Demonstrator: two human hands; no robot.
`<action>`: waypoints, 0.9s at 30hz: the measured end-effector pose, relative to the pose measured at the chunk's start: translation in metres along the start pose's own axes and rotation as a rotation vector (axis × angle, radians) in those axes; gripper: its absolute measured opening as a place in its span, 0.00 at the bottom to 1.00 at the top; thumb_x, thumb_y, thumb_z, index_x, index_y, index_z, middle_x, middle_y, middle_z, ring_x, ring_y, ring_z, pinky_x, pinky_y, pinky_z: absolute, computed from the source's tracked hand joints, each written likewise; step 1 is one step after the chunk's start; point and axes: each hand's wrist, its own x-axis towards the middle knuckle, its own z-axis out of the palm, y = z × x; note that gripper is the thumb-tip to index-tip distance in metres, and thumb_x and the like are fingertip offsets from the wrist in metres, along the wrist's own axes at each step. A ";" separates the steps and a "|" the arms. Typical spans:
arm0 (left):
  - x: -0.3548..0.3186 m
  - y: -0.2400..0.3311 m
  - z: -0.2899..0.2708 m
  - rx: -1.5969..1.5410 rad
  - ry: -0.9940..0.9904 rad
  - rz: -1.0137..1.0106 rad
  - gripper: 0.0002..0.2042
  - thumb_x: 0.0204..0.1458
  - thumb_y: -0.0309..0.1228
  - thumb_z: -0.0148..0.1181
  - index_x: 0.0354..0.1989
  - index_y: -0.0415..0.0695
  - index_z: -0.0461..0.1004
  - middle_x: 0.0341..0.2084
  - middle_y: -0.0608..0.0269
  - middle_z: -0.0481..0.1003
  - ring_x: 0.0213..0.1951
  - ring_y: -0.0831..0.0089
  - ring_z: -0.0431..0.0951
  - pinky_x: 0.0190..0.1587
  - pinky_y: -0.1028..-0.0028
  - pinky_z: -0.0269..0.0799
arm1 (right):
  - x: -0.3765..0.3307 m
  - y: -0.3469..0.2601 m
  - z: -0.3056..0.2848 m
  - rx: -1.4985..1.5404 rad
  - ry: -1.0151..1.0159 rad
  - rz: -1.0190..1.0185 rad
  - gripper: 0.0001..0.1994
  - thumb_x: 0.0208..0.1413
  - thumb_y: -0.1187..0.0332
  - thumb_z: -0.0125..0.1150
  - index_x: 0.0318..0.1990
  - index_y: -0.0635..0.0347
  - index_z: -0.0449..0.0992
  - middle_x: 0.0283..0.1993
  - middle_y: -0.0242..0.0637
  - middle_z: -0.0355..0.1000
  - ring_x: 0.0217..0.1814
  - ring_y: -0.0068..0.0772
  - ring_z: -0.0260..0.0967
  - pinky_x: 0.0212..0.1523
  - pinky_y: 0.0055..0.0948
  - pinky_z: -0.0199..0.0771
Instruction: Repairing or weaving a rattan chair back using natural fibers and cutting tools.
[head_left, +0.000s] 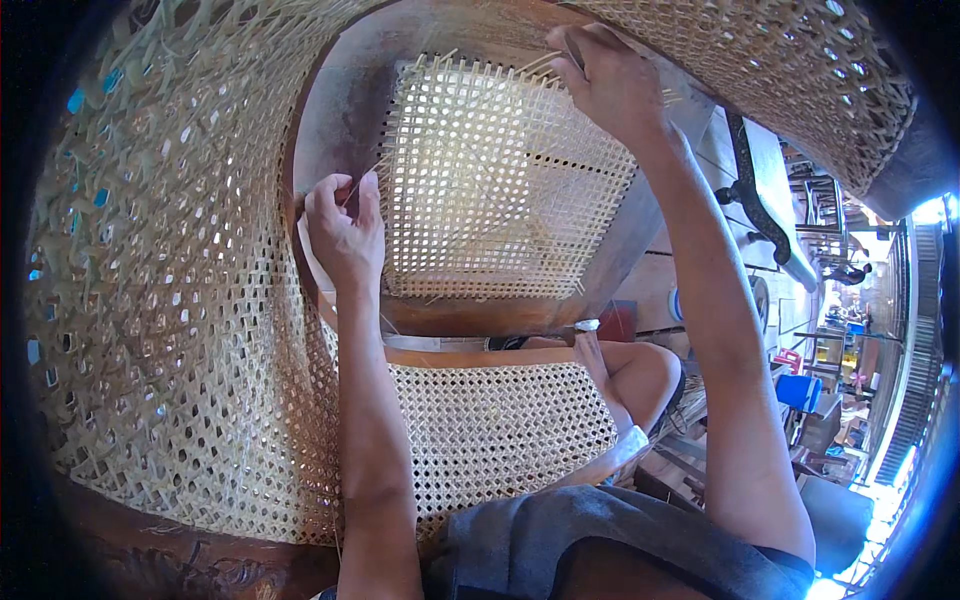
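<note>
A square panel of woven cane (470, 180) fills an opening in a wooden seat frame (345, 110), with loose strand ends sticking out along its edges. At the panel's left edge, my left hand (345, 235) has thumb and fingers curled together on a thin cane strand. My right hand (612, 88) is over the top right corner, its fingers bent and closed around pale cane strands (540, 66) that run up from the weave. A dark sliver shows between those fingers; I cannot tell what it is. Small holes line the frame beside the panel.
Woven cane surfaces (190, 290) curve up on the left and across the top right. Below the panel, another cane piece (500, 420) lies near my lap and bent leg (645, 380). At right are a dark curved metal bracket (750, 195), a blue bucket (798, 392) and stacked furniture.
</note>
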 end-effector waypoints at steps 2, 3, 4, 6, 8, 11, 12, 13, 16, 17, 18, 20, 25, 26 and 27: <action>-0.004 -0.004 0.003 -0.080 0.027 0.089 0.14 0.55 0.39 0.65 0.35 0.40 0.74 0.29 0.62 0.74 0.28 0.72 0.71 0.33 0.72 0.69 | 0.003 -0.001 -0.002 0.007 -0.014 -0.005 0.12 0.57 0.59 0.59 0.41 0.55 0.73 0.40 0.38 0.72 0.42 0.45 0.73 0.43 0.45 0.74; -0.005 -0.004 0.003 -0.087 0.031 0.087 0.14 0.55 0.39 0.65 0.35 0.40 0.74 0.29 0.62 0.74 0.28 0.72 0.71 0.33 0.72 0.69 | 0.004 0.002 0.004 0.008 -0.062 -0.015 0.12 0.58 0.58 0.58 0.43 0.55 0.74 0.41 0.37 0.73 0.43 0.44 0.75 0.43 0.44 0.75; -0.006 -0.004 0.002 -0.080 0.019 0.085 0.14 0.55 0.39 0.65 0.34 0.40 0.74 0.30 0.62 0.73 0.30 0.72 0.71 0.35 0.72 0.69 | 0.004 0.004 0.007 0.009 -0.109 -0.025 0.13 0.58 0.57 0.57 0.44 0.54 0.75 0.42 0.37 0.74 0.44 0.44 0.76 0.43 0.44 0.77; -0.007 -0.002 0.002 -0.078 0.014 0.077 0.14 0.55 0.39 0.65 0.34 0.40 0.74 0.31 0.62 0.72 0.31 0.72 0.72 0.36 0.73 0.70 | 0.005 -0.001 0.006 -0.035 -0.182 0.004 0.13 0.58 0.58 0.56 0.46 0.54 0.73 0.46 0.38 0.73 0.46 0.44 0.75 0.45 0.45 0.76; -0.007 0.000 0.002 -0.124 -0.024 -0.013 0.13 0.55 0.39 0.64 0.34 0.40 0.73 0.33 0.61 0.71 0.32 0.73 0.72 0.38 0.73 0.71 | 0.005 -0.008 0.003 -0.076 -0.256 0.036 0.14 0.58 0.59 0.56 0.48 0.54 0.72 0.49 0.38 0.71 0.49 0.44 0.74 0.47 0.46 0.76; -0.008 0.002 0.001 -0.079 -0.025 -0.031 0.12 0.55 0.38 0.64 0.35 0.41 0.72 0.34 0.60 0.69 0.33 0.72 0.72 0.38 0.74 0.71 | 0.006 -0.014 0.001 -0.007 -0.247 0.067 0.14 0.58 0.60 0.56 0.48 0.56 0.71 0.49 0.41 0.72 0.50 0.46 0.73 0.49 0.47 0.74; -0.008 0.000 0.002 -0.080 -0.021 -0.032 0.12 0.55 0.38 0.64 0.35 0.41 0.72 0.34 0.60 0.69 0.33 0.72 0.72 0.38 0.74 0.71 | 0.004 -0.014 0.003 0.031 -0.208 0.040 0.12 0.59 0.61 0.55 0.45 0.57 0.70 0.45 0.42 0.71 0.48 0.48 0.73 0.46 0.47 0.74; -0.008 -0.003 0.003 -0.082 -0.016 -0.005 0.12 0.56 0.37 0.63 0.36 0.41 0.72 0.35 0.60 0.69 0.33 0.72 0.72 0.38 0.74 0.72 | 0.004 -0.014 0.003 0.070 -0.170 0.013 0.10 0.60 0.62 0.54 0.41 0.58 0.69 0.41 0.44 0.71 0.45 0.50 0.73 0.44 0.47 0.73; -0.009 -0.003 0.005 -0.087 -0.012 0.025 0.12 0.55 0.36 0.63 0.36 0.41 0.72 0.35 0.61 0.69 0.33 0.73 0.72 0.38 0.74 0.72 | 0.007 -0.013 0.004 0.015 -0.222 0.017 0.10 0.60 0.62 0.54 0.42 0.58 0.69 0.40 0.45 0.71 0.45 0.51 0.72 0.44 0.48 0.73; -0.009 -0.003 0.004 -0.085 -0.014 0.026 0.12 0.55 0.36 0.64 0.36 0.41 0.72 0.35 0.61 0.69 0.33 0.73 0.72 0.39 0.74 0.72 | 0.008 -0.017 0.001 0.018 -0.222 0.014 0.10 0.60 0.62 0.54 0.42 0.58 0.69 0.40 0.45 0.71 0.45 0.51 0.72 0.44 0.48 0.73; -0.009 -0.005 0.004 -0.082 -0.013 0.024 0.12 0.55 0.36 0.64 0.36 0.41 0.72 0.35 0.61 0.69 0.33 0.73 0.72 0.39 0.74 0.72 | 0.007 -0.020 -0.002 0.008 -0.236 -0.001 0.10 0.60 0.62 0.54 0.41 0.59 0.70 0.41 0.45 0.71 0.45 0.52 0.72 0.44 0.47 0.72; -0.009 -0.009 0.005 -0.080 -0.014 0.033 0.11 0.55 0.36 0.64 0.36 0.41 0.72 0.34 0.61 0.70 0.33 0.73 0.73 0.39 0.74 0.72 | 0.009 -0.028 -0.011 0.003 -0.251 -0.021 0.11 0.60 0.61 0.54 0.41 0.60 0.70 0.41 0.45 0.71 0.45 0.52 0.72 0.45 0.47 0.72; -0.007 -0.011 0.006 -0.081 -0.004 0.062 0.11 0.54 0.35 0.64 0.36 0.41 0.72 0.33 0.61 0.70 0.33 0.72 0.73 0.38 0.73 0.72 | 0.016 -0.018 -0.001 0.314 -0.200 -0.277 0.13 0.63 0.59 0.54 0.39 0.62 0.71 0.37 0.44 0.70 0.40 0.49 0.71 0.43 0.39 0.71; -0.006 -0.011 0.008 -0.071 -0.011 0.083 0.10 0.54 0.35 0.64 0.35 0.42 0.72 0.33 0.61 0.69 0.32 0.72 0.72 0.38 0.73 0.72 | 0.019 -0.015 0.005 0.313 -0.201 -0.275 0.13 0.63 0.59 0.54 0.39 0.62 0.71 0.37 0.44 0.70 0.40 0.49 0.71 0.43 0.39 0.71; -0.006 -0.011 0.010 -0.073 -0.014 0.084 0.10 0.54 0.35 0.64 0.35 0.42 0.72 0.33 0.61 0.69 0.32 0.72 0.72 0.38 0.73 0.72 | 0.022 -0.011 0.011 0.494 -0.329 -0.224 0.13 0.64 0.59 0.53 0.39 0.61 0.70 0.35 0.43 0.69 0.39 0.48 0.70 0.42 0.39 0.70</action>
